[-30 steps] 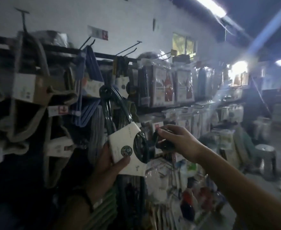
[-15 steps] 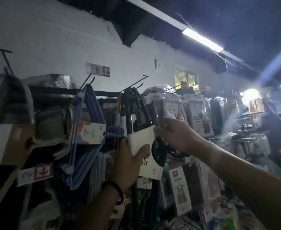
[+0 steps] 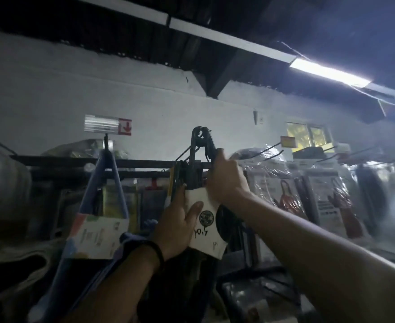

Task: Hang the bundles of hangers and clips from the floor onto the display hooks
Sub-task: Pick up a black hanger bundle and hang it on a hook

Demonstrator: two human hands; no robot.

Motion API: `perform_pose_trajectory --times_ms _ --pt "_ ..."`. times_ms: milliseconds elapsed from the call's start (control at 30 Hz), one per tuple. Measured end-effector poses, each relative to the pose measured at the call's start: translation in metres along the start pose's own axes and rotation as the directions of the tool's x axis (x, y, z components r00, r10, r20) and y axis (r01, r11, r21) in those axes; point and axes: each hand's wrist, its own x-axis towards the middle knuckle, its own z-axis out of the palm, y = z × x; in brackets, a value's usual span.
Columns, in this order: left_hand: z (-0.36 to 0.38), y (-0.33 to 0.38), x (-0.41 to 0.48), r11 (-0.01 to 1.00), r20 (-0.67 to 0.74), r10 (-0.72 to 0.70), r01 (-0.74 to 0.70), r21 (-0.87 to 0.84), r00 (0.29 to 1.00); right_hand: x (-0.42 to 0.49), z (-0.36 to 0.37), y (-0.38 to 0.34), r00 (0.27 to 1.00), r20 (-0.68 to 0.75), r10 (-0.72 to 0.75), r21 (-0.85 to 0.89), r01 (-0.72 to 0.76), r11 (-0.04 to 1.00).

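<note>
Above the rack [image 3: 75, 163], hanger bundle [image 3: 193, 178] clutched by left hand [image 3: 178, 222] and right hand [image 3: 226, 180], lower half hidden.

Pale plastered wall [image 3: 52, 89] across the middle of the frame, under a dark ceiling [image 3: 331, 22] at the top. Long white beam [image 3: 226, 40] slanting toward upper right, ending in a lit fluorescent tube [image 3: 329, 72]. Small bright window [image 3: 306, 136] at centre right. At centre left, a wall sign [image 3: 108, 125] with a red downward arrow.
</note>
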Motion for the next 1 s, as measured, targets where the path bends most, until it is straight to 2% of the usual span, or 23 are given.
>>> perform_pose_trajectory --times_ms 267,500,567,667,733,867,1000 --pt "0.011 -0.007 0.034 0.986 -0.015 -0.009 0.011 0.165 1.000 0.024 0.046 0.028 0.998 -0.057 -0.005 0.148 0.013 0.989" --pt "0.007 -0.019 0.037 0.962 -0.002 -0.010 0.010 0.272 1.000 0.037 0.066 0.026 0.996 0.047 -0.075 0.132 0.068 0.989" --pt "0.004 -0.020 0.038 0.930 -0.016 0.028 -0.020 0.368 0.999 0.039 0.069 0.022 0.996 0.063 -0.069 0.182 0.056 0.982" --pt "0.003 -0.028 0.039 0.812 -0.025 0.048 -0.024 0.584 0.999 0.041 0.072 0.018 0.996 0.072 -0.054 0.281 0.032 0.959" --pt "0.006 -0.032 0.038 0.759 -0.021 0.071 -0.041 0.650 0.997 0.044 0.075 0.018 0.997 0.056 -0.051 0.300 0.032 0.953" --pt "0.006 -0.037 0.038 0.749 0.028 0.147 -0.130 0.650 0.989 0.048 0.079 0.024 0.998 0.048 -0.030 0.312 0.014 0.950" --pt "-0.004 -0.043 0.034 0.746 0.132 0.092 -0.156 0.647 0.987 0.053 0.084 0.032 0.991 0.130 -0.015 0.214 -0.013 0.977"
